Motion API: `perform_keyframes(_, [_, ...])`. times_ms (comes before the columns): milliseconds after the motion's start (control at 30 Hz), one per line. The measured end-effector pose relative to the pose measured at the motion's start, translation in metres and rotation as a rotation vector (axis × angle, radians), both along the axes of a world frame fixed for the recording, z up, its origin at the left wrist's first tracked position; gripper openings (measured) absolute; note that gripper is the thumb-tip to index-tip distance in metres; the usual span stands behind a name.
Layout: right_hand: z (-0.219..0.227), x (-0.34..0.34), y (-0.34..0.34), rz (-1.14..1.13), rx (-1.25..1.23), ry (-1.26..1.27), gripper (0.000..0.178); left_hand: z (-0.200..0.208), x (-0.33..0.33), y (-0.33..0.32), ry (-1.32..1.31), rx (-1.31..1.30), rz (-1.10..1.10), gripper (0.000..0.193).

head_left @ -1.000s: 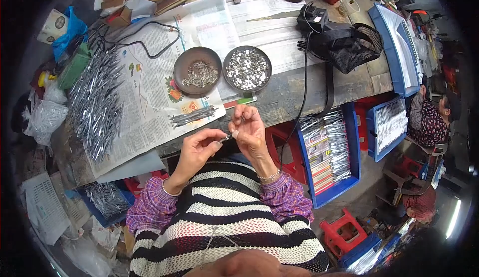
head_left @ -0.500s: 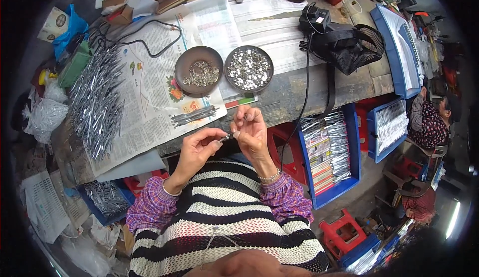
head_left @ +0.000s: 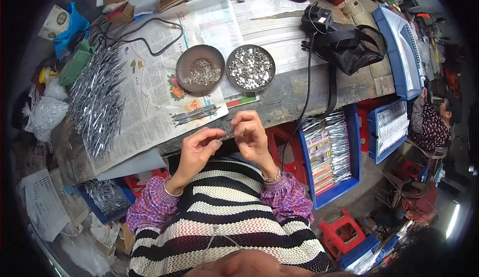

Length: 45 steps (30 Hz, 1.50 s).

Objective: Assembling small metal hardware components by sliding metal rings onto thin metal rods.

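Observation:
My left hand (head_left: pixel 199 152) pinches a small slim metal piece (head_left: pixel 223 138) between thumb and index finger, just off the table's near edge. Beside it, my right hand (head_left: pixel 252 137) has its fingers curled in and closed near the piece's tip; whatever they hold is too small to make out. Ahead of both hands, a short row of slim metal strips (head_left: pixel 194 115) lies on newspaper (head_left: pixel 144 122). Beyond stand two round dark dishes: the left dish (head_left: pixel 187 59) holds little pin-like metal parts (head_left: pixel 203 73), the right dish (head_left: pixel 273 67) small shiny flat parts (head_left: pixel 250 68).
A large heap of slim silver metal strips (head_left: pixel 97 102) covers the table's left. A black mesh bag (head_left: pixel 357 50) and its cable lie at right. Blue trays (head_left: pixel 337 194) with silver strips stand below the table's right edge, near red stools (head_left: pixel 343 233). Another person (head_left: pixel 434 125) sits far right.
My right hand's fingers have curled down and inward from a more raised, spread pose. The left hand keeps its pinch on the metal piece with little movement.

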State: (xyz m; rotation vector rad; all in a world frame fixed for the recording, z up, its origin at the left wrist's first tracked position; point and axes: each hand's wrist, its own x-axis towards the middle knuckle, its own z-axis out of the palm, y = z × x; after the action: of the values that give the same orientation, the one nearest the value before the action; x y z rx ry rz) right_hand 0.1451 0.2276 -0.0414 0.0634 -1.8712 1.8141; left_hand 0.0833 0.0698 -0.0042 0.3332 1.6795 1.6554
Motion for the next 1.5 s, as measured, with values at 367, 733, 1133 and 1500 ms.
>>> perform_keyframes(367, [-0.006, 0.001, -0.007, -0.02, -0.294, -0.124, 0.028, 0.001, 0.0, 0.003, -0.035, 0.071, 0.006, 0.018])
perform_keyframes(733, [-0.01, -0.005, -0.007, 0.178, -1.184, 0.064, 0.021, -0.007, -0.003, 0.001, -0.087, 0.096, 0.028, 0.019])
perform_keyframes(1133, [-0.012, -0.003, 0.003, 0.212, -1.648, 0.004, 0.036, -0.011, -0.006, 0.002, -0.06, 0.08, 0.033, 0.02])
perform_keyframes(1500, [-0.003, -0.003, -0.01, 0.021, -0.675, -0.257, 0.023, -0.014, -0.01, 0.002, -0.059, 0.086, 0.052, 0.019])
